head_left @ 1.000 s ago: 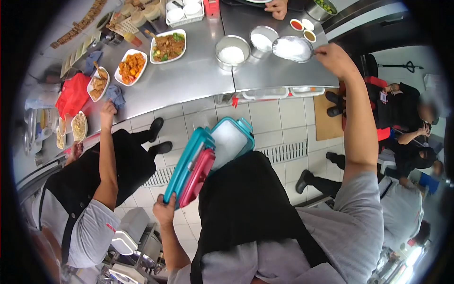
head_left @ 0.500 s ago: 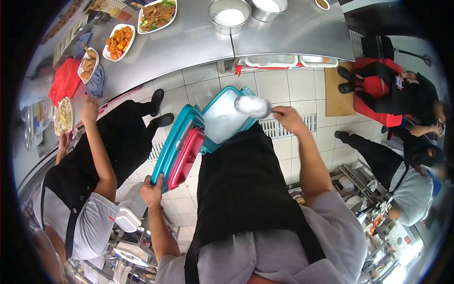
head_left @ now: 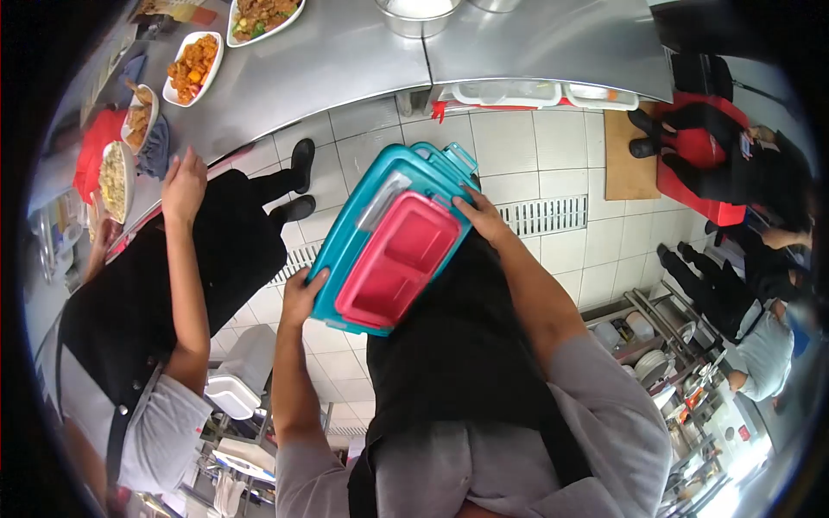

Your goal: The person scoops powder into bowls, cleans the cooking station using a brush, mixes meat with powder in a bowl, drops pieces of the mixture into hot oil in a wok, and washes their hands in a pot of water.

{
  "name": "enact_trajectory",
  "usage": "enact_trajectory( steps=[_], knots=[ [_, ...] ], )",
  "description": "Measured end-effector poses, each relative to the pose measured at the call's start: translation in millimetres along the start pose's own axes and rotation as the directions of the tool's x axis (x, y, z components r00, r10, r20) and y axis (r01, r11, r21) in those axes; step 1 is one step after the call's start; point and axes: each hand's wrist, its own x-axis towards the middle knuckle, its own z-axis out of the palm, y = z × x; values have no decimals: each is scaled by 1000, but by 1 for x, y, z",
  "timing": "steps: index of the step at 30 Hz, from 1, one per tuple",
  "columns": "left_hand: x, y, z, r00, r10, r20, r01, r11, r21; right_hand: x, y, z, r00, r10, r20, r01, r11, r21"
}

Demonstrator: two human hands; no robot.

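Observation:
A teal storage box lid [head_left: 345, 237] with a pink two-part panel [head_left: 401, 259] lies over the box in front of my apron. My left hand [head_left: 300, 295] grips its lower left edge, thumb on top. My right hand [head_left: 480, 217] holds the right edge, near a teal latch [head_left: 459, 158] that sticks out at the far corner. The white contents of the box are hidden under the lid. No scoop shows now.
A steel counter [head_left: 345, 73] ahead holds plated dishes such as the orange-sauced food [head_left: 192, 69] and a metal bowl [head_left: 419, 13]. A co-worker [head_left: 186, 259] stands close on my left. Other people sit and stand at right; a drain grate [head_left: 544, 216] crosses the tiles.
The lid has swung from its raised position at left down over the box. My right hand has let go of the scoop of white contents and taken the lid's right edge.

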Motion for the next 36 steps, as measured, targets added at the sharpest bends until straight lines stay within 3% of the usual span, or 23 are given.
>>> enact_trajectory(
  steps=[4,8,9,12,13,17,21,25,29,30,32,33,34,35,36],
  knots=[
    [96,-59,50,994,-37,-101,47,993,104,38,38,-5,988,49,-147,-86,963,-257],
    [165,-81,94,980,-56,-189,106,958,266,74,55,3,966,123,-225,-188,937,-295],
    [181,-97,106,975,-7,-220,83,938,337,84,70,9,967,44,-253,-140,916,-375],
    [211,-127,136,935,196,-296,-35,881,472,100,103,25,931,-4,-364,-200,830,-521],
    [211,-132,145,910,268,-316,-78,859,506,102,113,28,917,18,-399,-226,847,-482],
    [215,-136,140,970,87,-228,-8,946,325,109,115,13,950,108,-292,-223,890,-397],
    [227,-105,113,994,-102,-23,105,953,284,121,96,17,959,-90,-270,-55,872,-486],
    [249,-102,108,989,-146,15,114,829,548,118,105,33,919,-136,-370,-90,842,-532],
    [253,-116,110,994,-108,-25,111,944,310,116,99,18,931,-223,-288,11,807,-591],
    [272,-144,109,997,-57,-57,69,968,240,112,69,15,886,-315,-340,158,894,-419],
    [309,-137,96,991,13,-132,-11,1000,19,87,-29,-4,783,-455,-424,431,889,-156],
    [330,-114,85,984,36,-172,-59,990,-128,65,-77,-22,687,-596,-416,529,803,-276],
    [327,-37,74,986,47,-163,-61,995,-84,52,-107,-45,518,-749,-414,643,660,-388],
    [373,-41,55,973,118,-197,-149,977,-151,41,-134,-68,391,-810,-437,678,574,-459],
    [398,-11,39,969,96,-226,-141,971,-192,47,-168,-81,216,-858,-467,796,432,-425]
  ],
)
